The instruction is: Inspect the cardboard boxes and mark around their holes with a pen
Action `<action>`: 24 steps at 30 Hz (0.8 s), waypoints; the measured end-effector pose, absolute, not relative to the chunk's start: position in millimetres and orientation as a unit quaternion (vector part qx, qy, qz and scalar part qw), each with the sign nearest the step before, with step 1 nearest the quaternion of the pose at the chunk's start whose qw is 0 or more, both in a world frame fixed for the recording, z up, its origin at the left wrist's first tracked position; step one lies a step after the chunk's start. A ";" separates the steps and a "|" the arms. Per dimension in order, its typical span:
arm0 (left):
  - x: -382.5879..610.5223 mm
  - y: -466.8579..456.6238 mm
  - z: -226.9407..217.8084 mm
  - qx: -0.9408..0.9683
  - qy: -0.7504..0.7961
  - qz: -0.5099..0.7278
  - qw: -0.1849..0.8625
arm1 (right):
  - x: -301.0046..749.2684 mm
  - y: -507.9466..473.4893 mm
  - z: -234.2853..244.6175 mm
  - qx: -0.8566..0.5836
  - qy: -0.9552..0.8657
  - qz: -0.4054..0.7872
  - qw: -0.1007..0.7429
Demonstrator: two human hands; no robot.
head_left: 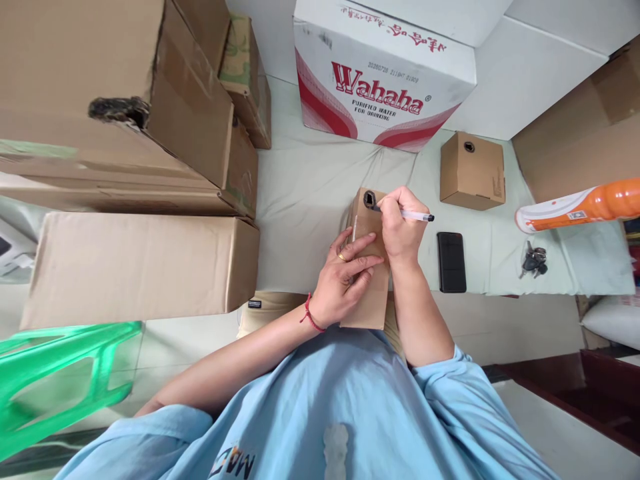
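Note:
A small brown cardboard box (367,307) with a round black hole near its far end lies in front of me on a pale cloth. My left hand (345,280) rests flat on top of it, fingers stretched out, a ring on one finger and a red cord at the wrist. My right hand (400,223) is closed around a white pen (417,216), with the pen's tip against the box near the hole.
A second small brown box (473,172) sits further right, with a black phone (451,261) and keys (533,260) beside it. A white Wahaha carton (383,73) stands behind. Large cardboard boxes (135,267) are stacked at the left, a green plastic stool (60,373) below them. An orange bottle (580,207) lies at the right.

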State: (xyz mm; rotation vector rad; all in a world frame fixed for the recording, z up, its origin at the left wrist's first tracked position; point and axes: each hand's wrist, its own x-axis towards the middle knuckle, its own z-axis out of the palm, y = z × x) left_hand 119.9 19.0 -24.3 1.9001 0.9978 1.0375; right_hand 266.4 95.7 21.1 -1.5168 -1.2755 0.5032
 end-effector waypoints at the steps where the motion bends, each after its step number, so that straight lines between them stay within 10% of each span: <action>1: 120.0 19.0 -24.8 0.740 0.388 0.407 0.369 | 266.4 95.4 20.7 -0.637 -0.531 0.203 0.520; 24: 120.5 19.4 -26.6 0.741 0.380 0.425 0.356 | 269.2 100.8 13.7 -0.641 -0.533 0.164 0.528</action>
